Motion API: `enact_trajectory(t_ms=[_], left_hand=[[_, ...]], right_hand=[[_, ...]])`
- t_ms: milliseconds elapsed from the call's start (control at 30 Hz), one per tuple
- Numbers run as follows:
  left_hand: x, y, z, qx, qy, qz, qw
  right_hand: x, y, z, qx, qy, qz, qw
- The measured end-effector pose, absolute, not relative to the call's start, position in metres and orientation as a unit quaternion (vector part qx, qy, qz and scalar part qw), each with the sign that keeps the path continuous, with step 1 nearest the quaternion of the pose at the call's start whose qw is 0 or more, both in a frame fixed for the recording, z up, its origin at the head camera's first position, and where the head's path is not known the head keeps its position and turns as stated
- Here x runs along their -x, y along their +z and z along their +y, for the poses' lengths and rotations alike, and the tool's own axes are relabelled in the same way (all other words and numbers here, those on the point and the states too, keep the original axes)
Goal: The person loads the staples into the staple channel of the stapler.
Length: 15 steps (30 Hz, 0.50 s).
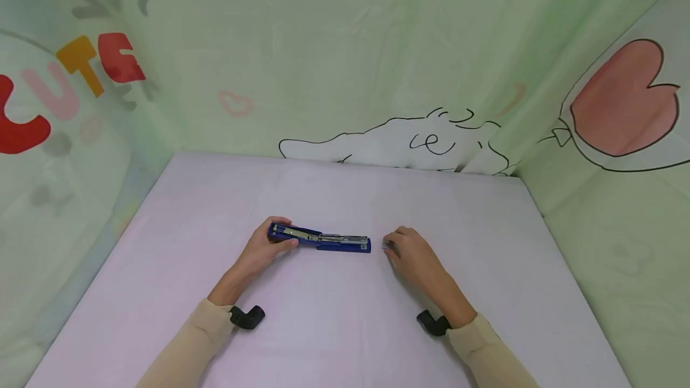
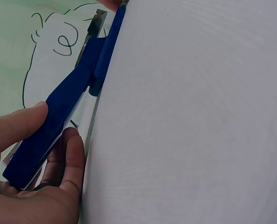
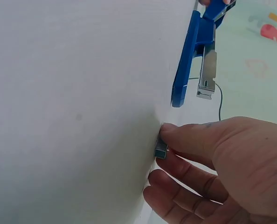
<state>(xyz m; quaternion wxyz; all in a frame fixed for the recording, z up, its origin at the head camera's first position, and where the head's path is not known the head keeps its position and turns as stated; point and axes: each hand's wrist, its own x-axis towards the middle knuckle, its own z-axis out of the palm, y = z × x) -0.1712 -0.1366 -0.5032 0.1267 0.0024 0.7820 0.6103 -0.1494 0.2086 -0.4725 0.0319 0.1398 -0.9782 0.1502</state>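
A blue stapler (image 1: 345, 248) lies opened out on the table, its metal magazine (image 3: 207, 72) exposed. My left hand (image 1: 265, 244) grips its top cover (image 2: 59, 116) at the left end, thumb on one side and fingers on the other. To the right of the stapler, apart from it, my right hand (image 1: 412, 253) pinches a small strip of silver staples (image 3: 161, 148) between thumb and fingers, close to the tabletop. In the head view the fingers mostly hide this strip.
The table (image 1: 323, 328) has a pale cloth cover. Behind it and at both sides hang light green curtains (image 1: 345, 47) with printed drawings and letters. A black wrist mount (image 1: 248, 317) sits on the left wrist and another (image 1: 433, 323) on the right.
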Motion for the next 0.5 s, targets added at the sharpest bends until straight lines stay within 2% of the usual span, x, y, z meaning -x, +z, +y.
enact_trajectory(t_ms=[500], left_hand=[[0.1713,-0.5048,-0.1366,-0.002,0.633,0.763,0.128]], right_hand=[[0.1515,-0.4731,0.2089,-0.139,0.153,-0.978,0.026]])
